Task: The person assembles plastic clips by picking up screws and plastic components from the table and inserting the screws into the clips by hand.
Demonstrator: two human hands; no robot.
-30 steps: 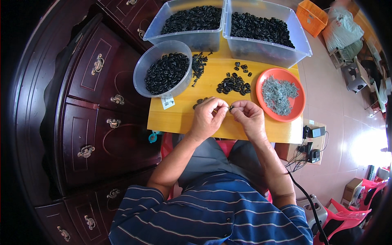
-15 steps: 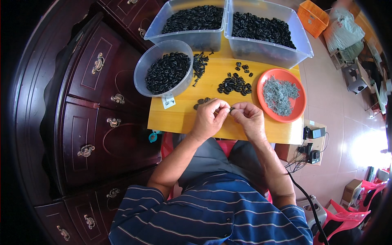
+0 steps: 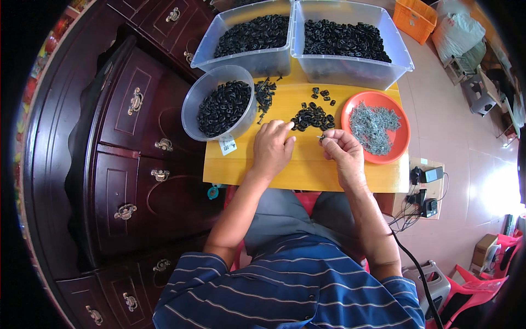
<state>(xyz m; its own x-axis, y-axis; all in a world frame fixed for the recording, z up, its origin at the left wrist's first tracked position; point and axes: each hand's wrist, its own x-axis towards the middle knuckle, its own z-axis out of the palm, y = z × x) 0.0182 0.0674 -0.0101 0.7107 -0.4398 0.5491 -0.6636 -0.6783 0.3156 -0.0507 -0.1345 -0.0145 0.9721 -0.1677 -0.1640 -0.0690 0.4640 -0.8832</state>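
My right hand pinches a small black piece between thumb and fingertips; a thin light-coloured tip sticks out of it to the left. My left hand rests low over the yellow table, thumb apart from its bent fingers, nothing visible between them. What lies under its palm is hidden. Just beyond the hands is a loose pile of small black oval pieces, with a few more behind it. To the right of my right hand, an orange-red plate holds a heap of small silvery metal pins.
A round clear tub of black pieces stands left, with black screw-like parts beside it. Two clear bins of black pieces stand at the back. Dark wooden drawers line the left; cables and adapters lie at right.
My hands were together at the small piece and have parted. The left has moved left over the dark round pieces seen there before; the right has shifted slightly right, keeping the piece.
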